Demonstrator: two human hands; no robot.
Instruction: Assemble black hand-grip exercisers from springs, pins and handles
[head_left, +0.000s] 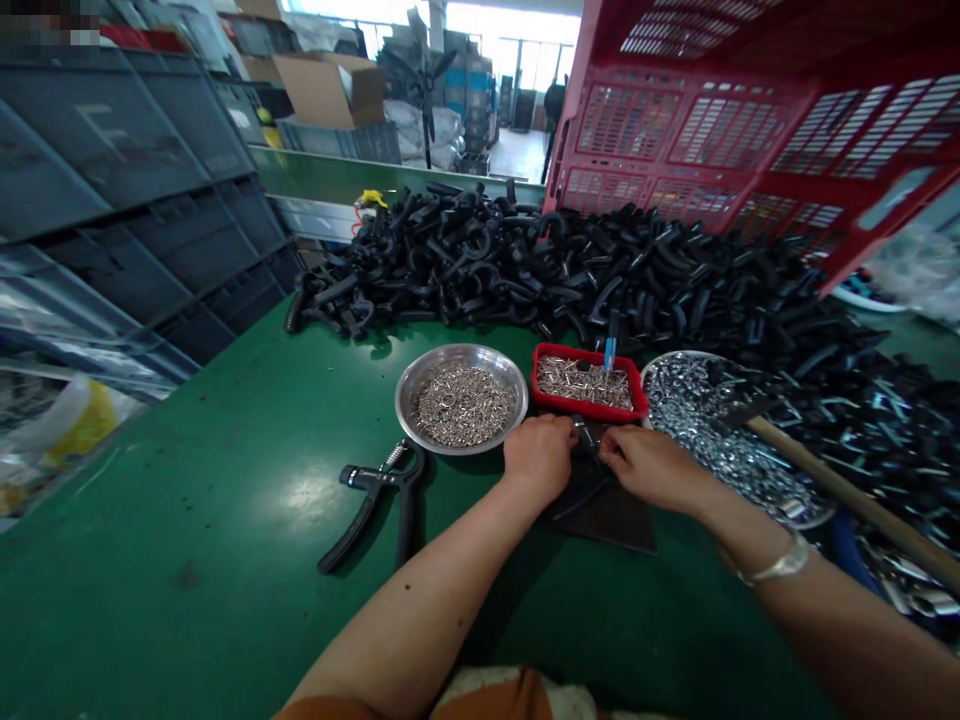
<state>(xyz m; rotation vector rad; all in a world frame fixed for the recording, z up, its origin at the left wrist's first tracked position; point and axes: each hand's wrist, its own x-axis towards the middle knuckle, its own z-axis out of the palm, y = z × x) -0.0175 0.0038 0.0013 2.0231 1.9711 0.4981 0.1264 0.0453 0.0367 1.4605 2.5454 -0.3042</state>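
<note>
Over a dark mat (619, 520), my left hand (541, 455) is closed on the left side of a black handle part (585, 435) with a shiny metal piece. From the right, my right hand (649, 462) pinches at the same part with thumb and finger; what lies between those fingertips is too small to make out. Just beyond my hands stands a red tray (589, 407) of metal pins with a blue-handled tool (610, 354) in it. A steel bowl (403, 400) of small metal pieces is left of the tray. An assembled black hand grip with a spring (405, 500) lies left of my left forearm.
Black handle parts (487, 260) are heaped across the back and right. A round tray of shiny parts (697, 410) sits on the right, under a wooden-handled hammer (840, 480). A red crate (637, 130) leans behind the heap; grey crates (112, 150) stand at the left.
</note>
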